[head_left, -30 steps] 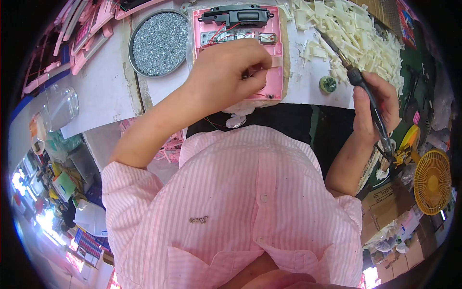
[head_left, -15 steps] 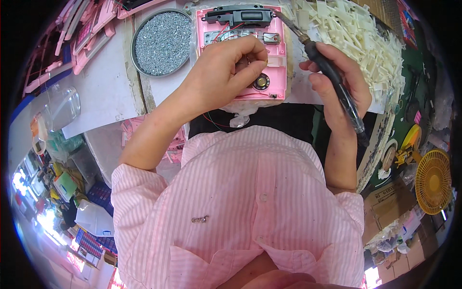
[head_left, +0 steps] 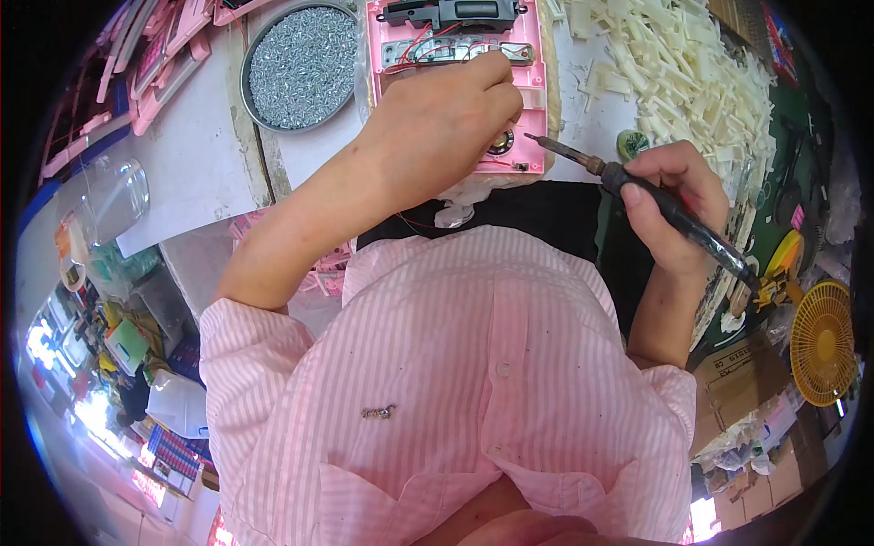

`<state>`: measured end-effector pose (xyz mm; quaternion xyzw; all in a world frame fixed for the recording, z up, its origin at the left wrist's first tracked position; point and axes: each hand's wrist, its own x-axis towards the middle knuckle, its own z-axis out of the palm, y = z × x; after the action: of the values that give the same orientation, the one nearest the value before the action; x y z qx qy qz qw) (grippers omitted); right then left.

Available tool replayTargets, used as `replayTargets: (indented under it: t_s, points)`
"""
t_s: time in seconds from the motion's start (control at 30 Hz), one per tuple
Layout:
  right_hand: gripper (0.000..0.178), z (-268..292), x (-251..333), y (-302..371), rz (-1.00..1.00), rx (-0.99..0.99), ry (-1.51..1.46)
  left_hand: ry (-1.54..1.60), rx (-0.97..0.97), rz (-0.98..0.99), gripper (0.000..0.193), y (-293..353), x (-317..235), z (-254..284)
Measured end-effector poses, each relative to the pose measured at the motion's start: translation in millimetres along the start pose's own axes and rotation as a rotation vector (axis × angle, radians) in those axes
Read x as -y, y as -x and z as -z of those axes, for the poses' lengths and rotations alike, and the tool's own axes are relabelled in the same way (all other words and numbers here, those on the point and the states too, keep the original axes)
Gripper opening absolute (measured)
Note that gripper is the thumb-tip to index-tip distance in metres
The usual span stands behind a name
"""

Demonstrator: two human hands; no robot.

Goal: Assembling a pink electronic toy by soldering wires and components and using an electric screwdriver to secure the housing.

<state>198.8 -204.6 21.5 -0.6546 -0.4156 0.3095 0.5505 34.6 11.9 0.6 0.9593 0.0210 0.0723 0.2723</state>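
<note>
A pink plastic housing (head_left: 534, 120) lies on the worktable in front of me. It holds a black module (head_left: 455, 14) at its far end, a silvery strip with red wires (head_left: 455, 53), and a small round speaker (head_left: 502, 143). Over the middle of the housing, my left hand (head_left: 442, 114) is closed with thumb and fingers pinched; whatever they hold is hidden beneath them. My right hand (head_left: 687, 205) grips a soldering iron (head_left: 675, 214) by its dark handle. The iron's tip points left, at the housing's right edge near the speaker.
Left of the housing stands a round metal dish (head_left: 300, 68) full of small screws. White plastic parts (head_left: 683, 73) are heaped at the right, with a small round green item (head_left: 631, 143) before them. Pink shells (head_left: 168, 68) are stacked far left; a yellow fan (head_left: 822, 343) stands at right.
The soldering iron has swung down from the housing's far right corner to beside the speaker. My right hand moved right and slightly nearer. My left hand stays closed over the housing, turned more palm-down.
</note>
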Motion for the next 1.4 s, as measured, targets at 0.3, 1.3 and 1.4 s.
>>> replayTargets:
  t_s: [0.3, 1.3, 1.4]
  points:
    - [0.017, -7, 3, -9, 0.013, 0.073, 0.095, -0.047, 0.019, -0.024, 0.012, -1, 0, 1]
    - [0.02, 6, 22, -6, 0.067, 0.037, 0.179, -0.044, 0.079, -0.188, 0.009, -10, 11, 10]
    - [0.02, 7, 20, -5, 0.075, 0.038, 0.183, -0.027, 0.07, -0.178, 0.009, -11, 11, 10]
